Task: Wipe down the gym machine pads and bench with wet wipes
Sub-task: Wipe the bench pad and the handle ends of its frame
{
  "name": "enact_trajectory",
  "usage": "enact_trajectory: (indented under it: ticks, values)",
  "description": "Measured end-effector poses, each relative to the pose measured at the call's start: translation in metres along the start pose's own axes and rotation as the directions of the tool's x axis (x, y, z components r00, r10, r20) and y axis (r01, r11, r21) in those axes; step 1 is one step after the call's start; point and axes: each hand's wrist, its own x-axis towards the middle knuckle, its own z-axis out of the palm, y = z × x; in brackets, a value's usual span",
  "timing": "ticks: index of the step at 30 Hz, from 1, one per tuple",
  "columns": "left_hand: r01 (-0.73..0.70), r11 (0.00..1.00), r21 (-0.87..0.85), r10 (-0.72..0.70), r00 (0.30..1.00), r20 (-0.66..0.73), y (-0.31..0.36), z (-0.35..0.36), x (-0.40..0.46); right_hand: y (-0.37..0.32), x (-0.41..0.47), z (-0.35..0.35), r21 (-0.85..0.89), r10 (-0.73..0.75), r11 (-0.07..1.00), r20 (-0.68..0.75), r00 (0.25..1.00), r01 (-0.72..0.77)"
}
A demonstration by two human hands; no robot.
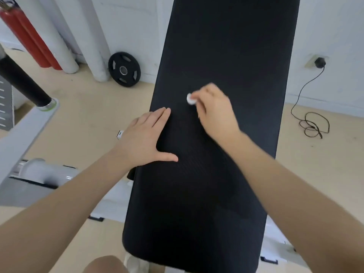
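I note the black bench pad (212, 154) runs lengthwise from 6 to 12 o'clock. Right hand (214, 109) pinches a small wadded white wipe (191, 99) against the pad near centre. Left hand (145, 136) lies flat, fingers straight, at the pad's 9 o'clock edge.

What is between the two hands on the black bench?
Only bare black bench, seen from the head camera. The left hand lies flat; the right hand holds a white wipe.
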Motion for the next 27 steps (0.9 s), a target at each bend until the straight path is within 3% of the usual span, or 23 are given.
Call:
enact_trajectory:
  ticks: [5,8,11,14,16,19,22,27]
  values:
    - [0.034,0.996,0.081,-0.017,0.978,-0.207,0.008,0.023,0.008,0.033,0.029,0.018,-0.103,0.023,0.995,0.06,0.998,-0.017]
    - [0.038,0.994,0.099,-0.006,0.954,-0.3,0.006,0.035,0.015,0.025,-0.001,0.023,-0.055,-0.108,0.992,0.049,0.993,0.111]
    - [0.024,0.991,0.132,0.026,0.932,-0.363,0.004,0.038,0.016,0.001,-0.052,0.022,-0.003,-0.219,0.975,0.171,0.961,0.222]
    - [0.029,0.99,0.136,0.02,0.938,-0.345,0.007,0.036,0.012,-0.013,-0.088,0.021,0.06,-0.223,0.975,0.291,0.93,0.215]
    - [0.038,0.991,0.129,0.003,0.952,-0.307,0.011,0.031,0.01,-0.008,-0.079,0.016,0.092,-0.205,0.978,0.204,0.957,0.189]
    - [0.054,0.987,0.152,-0.009,0.959,-0.282,0.016,0.028,0.007,0.015,-0.036,0.007,-0.054,-0.093,0.994,0.005,0.996,0.094]
    - [0.066,0.988,0.137,-0.031,0.969,-0.244,0.021,0.029,0.004,0.029,-0.011,0.005,-0.163,0.012,0.987,-0.01,1.0,-0.013]
    - [0.084,0.995,0.052,-0.07,0.97,-0.231,0.023,0.034,-0.002,0.005,-0.072,0.015,-0.054,-0.166,0.983,0.132,0.977,0.174]
